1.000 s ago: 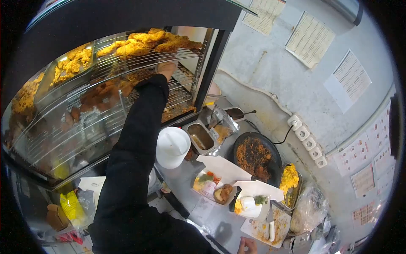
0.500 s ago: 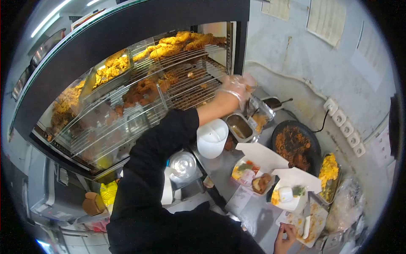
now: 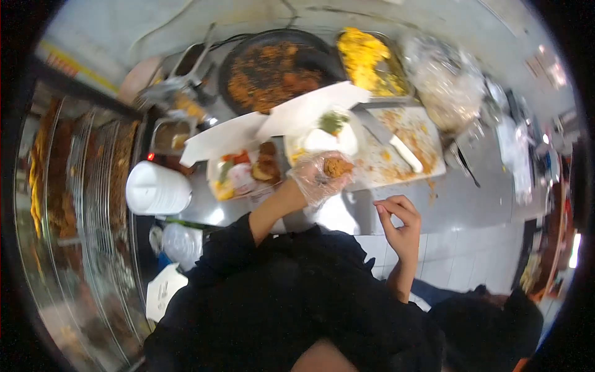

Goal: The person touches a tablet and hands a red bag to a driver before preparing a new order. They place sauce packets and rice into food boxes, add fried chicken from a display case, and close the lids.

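Observation:
My left hand [image 3: 319,181], in a clear plastic glove, is closed around a brown piece of fried food [image 3: 338,166], likely fried chicken. It hovers at the front of an open white box [image 3: 310,141] holding a white mound and green garnish. To its left, another open box [image 3: 230,193] contains red, yellow and green pieces, a small pink-white packet [image 3: 240,178] and a browned piece [image 3: 268,166]. My bare right hand [image 3: 401,224] is raised before the counter edge, fingers curled toward the thumb, nothing visible in them. Nearest to it is a cutting board [image 3: 396,177] with a white-handled knife [image 3: 406,153].
A black pan [image 3: 223,74] of brown shredded food and a tray of yellow food [image 3: 365,59] stand behind the boxes. At left are stacked white tubs [image 3: 158,191], a metal container [image 3: 170,137] and the display cabinet [image 3: 80,204]. Another person [image 3: 489,328] is at lower right.
My left hand has come from the cabinet side to the boxes, now with the fried piece in it. The view has swung right. My right hand stays near the counter edge.

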### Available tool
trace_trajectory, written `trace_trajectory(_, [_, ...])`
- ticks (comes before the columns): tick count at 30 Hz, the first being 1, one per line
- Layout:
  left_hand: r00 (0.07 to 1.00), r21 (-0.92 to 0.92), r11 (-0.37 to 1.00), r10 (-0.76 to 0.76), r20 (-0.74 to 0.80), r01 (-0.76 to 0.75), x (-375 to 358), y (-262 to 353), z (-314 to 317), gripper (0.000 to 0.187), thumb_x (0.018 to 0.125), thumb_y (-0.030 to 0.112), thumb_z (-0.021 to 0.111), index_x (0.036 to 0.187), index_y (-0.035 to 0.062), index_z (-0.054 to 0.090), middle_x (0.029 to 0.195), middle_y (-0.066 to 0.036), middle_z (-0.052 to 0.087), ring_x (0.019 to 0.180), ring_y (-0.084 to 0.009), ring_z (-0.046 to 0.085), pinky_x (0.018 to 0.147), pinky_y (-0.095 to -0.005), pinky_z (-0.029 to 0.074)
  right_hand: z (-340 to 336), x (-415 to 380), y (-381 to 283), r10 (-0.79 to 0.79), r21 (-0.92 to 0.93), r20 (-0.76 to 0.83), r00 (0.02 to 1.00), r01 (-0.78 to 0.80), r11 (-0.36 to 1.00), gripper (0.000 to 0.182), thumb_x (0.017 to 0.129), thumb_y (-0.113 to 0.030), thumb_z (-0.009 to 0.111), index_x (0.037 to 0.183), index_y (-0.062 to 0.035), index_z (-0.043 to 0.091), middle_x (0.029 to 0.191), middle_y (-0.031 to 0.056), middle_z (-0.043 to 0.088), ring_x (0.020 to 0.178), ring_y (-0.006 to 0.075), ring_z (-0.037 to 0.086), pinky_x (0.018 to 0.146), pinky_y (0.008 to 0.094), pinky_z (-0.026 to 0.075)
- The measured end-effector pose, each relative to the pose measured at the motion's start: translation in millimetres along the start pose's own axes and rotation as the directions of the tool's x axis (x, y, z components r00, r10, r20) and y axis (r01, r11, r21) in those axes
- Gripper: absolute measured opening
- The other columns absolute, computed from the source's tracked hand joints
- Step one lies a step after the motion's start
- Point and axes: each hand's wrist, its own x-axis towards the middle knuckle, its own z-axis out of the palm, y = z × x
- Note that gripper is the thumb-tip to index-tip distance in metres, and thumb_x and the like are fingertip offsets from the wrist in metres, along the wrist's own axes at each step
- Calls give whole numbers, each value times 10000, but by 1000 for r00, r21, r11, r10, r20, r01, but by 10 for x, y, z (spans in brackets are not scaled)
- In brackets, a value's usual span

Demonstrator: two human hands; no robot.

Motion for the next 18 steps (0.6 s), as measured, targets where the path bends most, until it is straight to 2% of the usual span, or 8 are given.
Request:
trace_trajectory(1, [997, 388, 919, 47, 64, -68, 164, -34, -10, 312, 813, 191, 644, 1097, 76, 582, 1100, -96, 598, 1064, -216, 540, 919, -344, 435, -58, -21, 40, 14, 20, -21, 1000, -14, 1000, 116, 771, 7, 665, 882, -3, 696, 763, 66, 591, 638, 120, 522, 578, 235, 423])
trace_trajectory(2, [988, 713, 685, 77, 134, -150, 342, -64, -27, 329, 787, 194, 663, 1091, 95, 588, 1133, -111, 585, 1091, -261, 530, 950, -375, 419, -128, -25, 97, 38, 14, -55, 998, -38, 999, 112, 773, 4, 666, 880, -2, 695, 761, 64, 592, 638, 118, 520, 579, 234, 422])
trace_trajectory(8, [962, 891, 378, -9, 273, -249, 773, -806, 184, 577, 755, 205, 667, 1282, 124, 448, 1246, -183, 500, 1177, -398, 444, 1017, -418, 359, -349, -50, 372, 125, -2, -189, 974, -127, 992, 91, 781, -6, 665, 867, 2, 692, 755, 54, 592, 630, 111, 507, 580, 230, 415])
trace_trajectory(9, [938, 859, 391, 35, 346, -332, 822, -913, 139, 619, 795, 184, 619, 1352, 122, 357, 1278, -213, 468, 1181, -384, 445, 1014, -411, 365, -378, -37, 378, 138, 0, -192, 972, -141, 990, 88, 783, -9, 664, 865, 0, 692, 758, 55, 594, 631, 111, 510, 580, 230, 417])
trace_trajectory(12, [965, 841, 475, 89, 247, -259, 948, -737, 6, 539, 818, 207, 566, 1329, 127, 417, 1307, -206, 431, 1211, -367, 415, 995, -395, 380, -419, 18, 412, 161, 23, -214, 963, -160, 987, 91, 784, -12, 662, 868, -6, 695, 763, 57, 598, 633, 111, 514, 582, 229, 419])
trace_trajectory(13, [982, 738, 654, 49, 183, -170, 1030, -614, -36, 419, 812, 175, 558, 1223, 114, 514, 1237, -167, 503, 1147, -311, 483, 938, -372, 419, -422, 34, 449, 167, 30, -216, 962, -164, 986, 91, 787, -18, 661, 870, -9, 697, 764, 60, 600, 631, 112, 513, 582, 232, 421])
trace_trajectory(16, [952, 692, 658, 139, 273, -295, 1143, -522, -113, 296, 790, 183, 581, 1072, 95, 598, 1095, -133, 590, 1036, -295, 553, 858, -380, 456, -358, 135, 631, 178, 57, -195, 964, -170, 984, 103, 795, -38, 657, 886, -17, 700, 778, 71, 606, 624, 115, 511, 581, 242, 428])
trace_trajectory(18, [941, 746, 603, 22, 339, -283, 1261, -521, 0, 256, 766, 167, 605, 999, 65, 630, 1013, -138, 616, 979, -327, 566, 854, -384, 461, -254, 248, 819, 198, 79, -159, 967, -188, 979, 123, 802, -55, 654, 912, -21, 699, 804, 82, 611, 618, 121, 509, 581, 248, 432])
